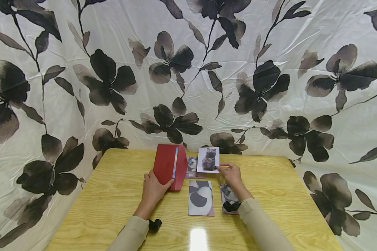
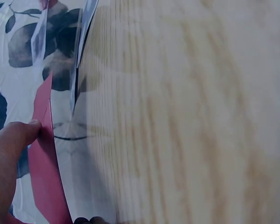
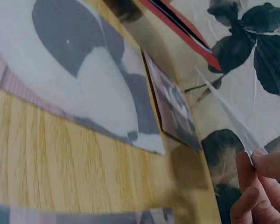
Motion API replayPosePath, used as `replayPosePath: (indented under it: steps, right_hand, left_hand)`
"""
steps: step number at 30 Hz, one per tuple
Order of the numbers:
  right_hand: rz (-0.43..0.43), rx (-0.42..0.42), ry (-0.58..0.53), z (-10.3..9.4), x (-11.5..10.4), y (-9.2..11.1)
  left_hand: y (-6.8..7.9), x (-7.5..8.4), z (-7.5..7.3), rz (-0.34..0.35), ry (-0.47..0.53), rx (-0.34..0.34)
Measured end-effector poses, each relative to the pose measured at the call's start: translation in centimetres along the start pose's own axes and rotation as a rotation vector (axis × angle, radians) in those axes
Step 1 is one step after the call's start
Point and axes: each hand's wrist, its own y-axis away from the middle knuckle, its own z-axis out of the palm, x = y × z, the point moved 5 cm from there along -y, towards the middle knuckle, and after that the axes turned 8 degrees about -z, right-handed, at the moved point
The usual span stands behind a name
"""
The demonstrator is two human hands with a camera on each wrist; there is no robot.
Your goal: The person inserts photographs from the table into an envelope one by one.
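My left hand (image 1: 154,191) grips a red envelope (image 1: 165,163) by its lower end, thumb on the flap side. The flap stands unfolded to the right, and a pale bluish strip (image 1: 175,164) shows along the opening. In the left wrist view the thumb presses on the red paper (image 2: 44,154). My right hand (image 1: 233,177) pinches a white-bordered photo of a grey cat (image 1: 208,158) at its lower right corner. That photo is raised off the table, just right of the envelope; the right wrist view shows it nearly edge-on (image 3: 235,119).
Several photo prints lie on the wooden table (image 1: 113,195): a black-and-white close-up print (image 1: 201,200) in the middle, a cat print (image 1: 192,166) behind it, partly covered, and another print (image 1: 227,191) under the right forearm. A floral cloth (image 1: 188,87) hangs behind the table.
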Motion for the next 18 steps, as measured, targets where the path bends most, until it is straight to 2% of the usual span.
replayPosePath:
  steps: [18]
  right_hand:
    - [-0.062, -0.054, -0.033, 4.6, -1.3, 0.7]
  left_hand:
    - [0.1, 0.0, 0.0, -0.003, -0.012, 0.011]
